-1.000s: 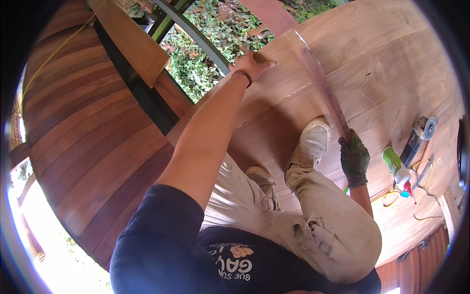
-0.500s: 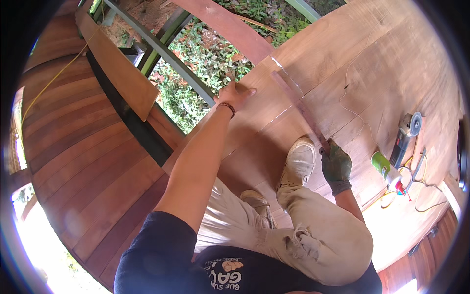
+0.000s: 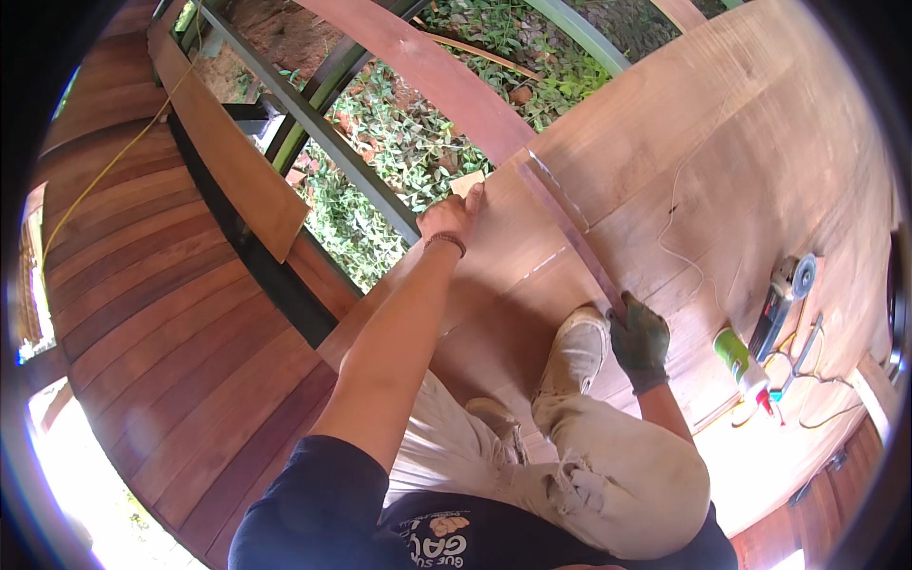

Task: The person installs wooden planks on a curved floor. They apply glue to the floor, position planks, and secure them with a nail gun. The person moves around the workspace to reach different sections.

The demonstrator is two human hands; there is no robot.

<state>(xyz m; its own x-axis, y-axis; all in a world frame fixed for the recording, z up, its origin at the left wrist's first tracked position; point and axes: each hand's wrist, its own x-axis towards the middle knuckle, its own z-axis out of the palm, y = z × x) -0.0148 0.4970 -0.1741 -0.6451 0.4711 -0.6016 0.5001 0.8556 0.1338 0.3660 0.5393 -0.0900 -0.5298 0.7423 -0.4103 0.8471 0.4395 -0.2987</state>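
My bare left hand (image 3: 450, 217) is closed at the open edge of the plank floor (image 3: 655, 161), its thumb against a small pale wood block (image 3: 466, 182). Part of that block is hidden behind the fingers. In a dark glove, my right hand (image 3: 639, 342) grips the near end of a long reddish wooden strip (image 3: 574, 226). The strip slants away to the far left over the planks, its far end near a white line (image 3: 545, 163) along a plank joint. A second white line crosses the planks left of the strip.
Beyond the floor's edge, metal beams (image 3: 313, 123) span a gap above plants. A reddish board (image 3: 437, 71) and a loose plank (image 3: 223, 133) lie across there. To the right are an angle grinder (image 3: 781, 302), a green-and-white bottle (image 3: 739, 363) with a red tip, and cords.
My left hand has gone from spread fingers to closed, and the pale block now shows above it. My right hand and the strip have shifted slightly; the view has moved a little too.
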